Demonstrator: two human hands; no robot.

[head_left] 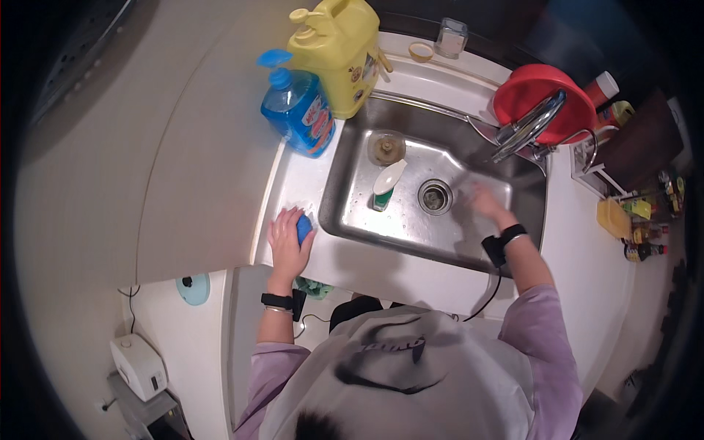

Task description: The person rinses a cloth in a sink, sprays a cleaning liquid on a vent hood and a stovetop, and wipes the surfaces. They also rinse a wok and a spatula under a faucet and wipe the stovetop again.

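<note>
My left hand point(288, 236) rests on the white countertop point(344, 258) left of the sink, its fingers curled over a blue sponge point(303, 228). Over the right half of the stainless steel sink point(396, 234), my right hand point(486, 200) is blurred by motion. Its fingers look extended, and no object shows in it. The round drain point(435, 197) lies just left of that hand. A small white-and-green item point(388, 181), of a kind I cannot make out, is in the sink. Behind it sits a clear shallow container point(386, 147) with something brownish inside.
A blue pump bottle point(301, 113) and a yellow plastic jug point(344, 55) stand at the sink's left corner. The chrome faucet point(531, 126) reaches over the back right, before a red basin point(506, 96). A glass jar point(452, 38) is behind. Several condiment bottles point(649, 234) line the right side.
</note>
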